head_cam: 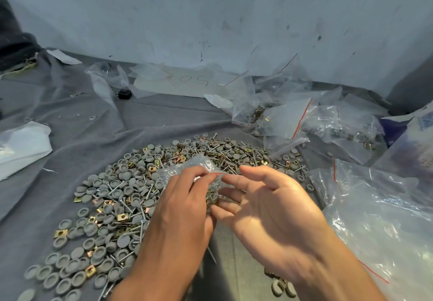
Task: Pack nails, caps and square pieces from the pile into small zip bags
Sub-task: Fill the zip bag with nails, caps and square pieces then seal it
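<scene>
One small zip bag (pixel 201 176), clear with a red seal line, partly filled with nails and brassy square pieces, pinched at its top by the left hand (pixel 180 209), right hand (pixel 264 207) spread loosely beside it, fingertips touching, above the pile (pixel 121 197) of grey caps.

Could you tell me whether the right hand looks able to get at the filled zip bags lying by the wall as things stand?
Probably yes. The right hand is open beside the small zip bag that the left hand pinches, and only the low pile lies between it and the filled zip bags.
</scene>
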### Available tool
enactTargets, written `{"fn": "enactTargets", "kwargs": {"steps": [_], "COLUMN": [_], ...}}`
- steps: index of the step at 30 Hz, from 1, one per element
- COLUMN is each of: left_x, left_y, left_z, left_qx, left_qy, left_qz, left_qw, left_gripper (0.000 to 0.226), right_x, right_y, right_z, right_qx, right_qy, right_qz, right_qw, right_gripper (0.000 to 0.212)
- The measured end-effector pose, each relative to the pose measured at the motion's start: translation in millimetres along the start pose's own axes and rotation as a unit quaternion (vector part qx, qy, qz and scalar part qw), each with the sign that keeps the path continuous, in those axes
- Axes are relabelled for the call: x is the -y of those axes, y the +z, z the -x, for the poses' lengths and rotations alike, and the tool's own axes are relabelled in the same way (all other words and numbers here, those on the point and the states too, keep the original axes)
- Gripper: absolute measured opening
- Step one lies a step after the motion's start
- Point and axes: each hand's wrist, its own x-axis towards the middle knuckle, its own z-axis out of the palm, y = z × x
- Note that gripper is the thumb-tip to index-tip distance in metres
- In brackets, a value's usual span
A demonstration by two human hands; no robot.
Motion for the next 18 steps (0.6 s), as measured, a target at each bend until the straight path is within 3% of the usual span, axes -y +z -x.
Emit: {"fn": "enactTargets", "kwargs": {"steps": [4, 6, 7, 8, 10, 11, 12, 13, 14, 16, 18], "left_x": [2.1, 2.5, 2.8, 3.1, 3.6, 3.4, 3.8, 4.7, 5.4, 4.7, 1.8], "left_y": [-3.6, -7.7, -9.5, -10.8, -12.5, -12.9, -13.5, -14.4, -15.9, -20.2, -24.4], "left_z": [0.4, -0.8, -1.4, -2.0, -2.6, -2.9, -3.1, -4.0, -5.1, -7.5, -8.3], "left_qx": [-0.017, -0.02, -0.018, -0.015, -0.009, -0.006, -0.003, -0.001, 0.001, 0.001, -0.01], "left_qy": [0.016, 0.022, 0.024, 0.029, 0.047, 0.061, 0.078, 0.096, 0.111, 0.131, 0.145], "left_qz": [0.009, 0.022, 0.026, 0.027, 0.021, 0.019, 0.021, 0.024, 0.029, 0.046, 0.073], "left_qw": [1.0, 0.999, 0.999, 0.999, 0.999, 0.998, 0.997, 0.995, 0.993, 0.99, 0.987], "left_gripper": [0.065, 0.061, 0.063, 0.07, 0.084, 0.089, 0.091, 0.091, 0.092, 0.092, 0.09], "right_x": [-0.7, -0.2, -0.1, -0.6, 0.4, 2.6, 5.2, 8.8, 13.3, 23.0, 29.9], "right_y": [-10.2, -14.3, -18.2, -24.7, -37.9, -43.4, -47.6, -49.0, -49.1, -48.2, -46.7], "right_z": [2.1, 0.9, 0.1, -0.8, -2.4, -3.4, -4.3, -4.4, -4.1, -1.9, 1.5], "right_qx": [0.015, 0.003, -0.004, -0.017, -0.06, -0.082, -0.106, -0.117, -0.113, -0.07, -0.02], "right_qy": [-0.037, -0.092, -0.15, -0.233, -0.404, -0.455, -0.487, -0.512, -0.535, -0.566, -0.563], "right_qz": [0.032, 0.144, 0.258, 0.405, 0.645, 0.716, 0.754, 0.767, 0.768, 0.76, 0.772], "right_qw": [0.999, 0.985, 0.954, 0.884, 0.646, 0.523, 0.428, 0.367, 0.334, 0.312, 0.293], "right_gripper": [0.058, 0.042, 0.046, 0.054, 0.063, 0.066, 0.067, 0.064, 0.056, 0.038, 0.036]}}
